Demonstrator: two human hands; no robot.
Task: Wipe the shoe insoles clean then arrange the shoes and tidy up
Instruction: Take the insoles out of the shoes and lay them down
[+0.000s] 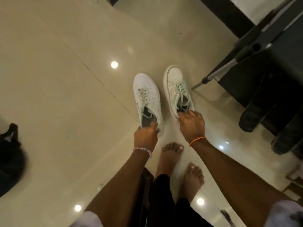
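Shoes: left shoe [146, 97] gripped at heel by left hand [145, 136], right shoe [177, 90] by right hand [191, 126], fingers curled inside collars, above floor [65, 95]. No cloth visible; likely arranging stage, set-down and tidying left.

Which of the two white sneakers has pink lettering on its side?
The white lace-up sneaker held by the right hand; the other white sneaker, in the left hand, shows no pink.
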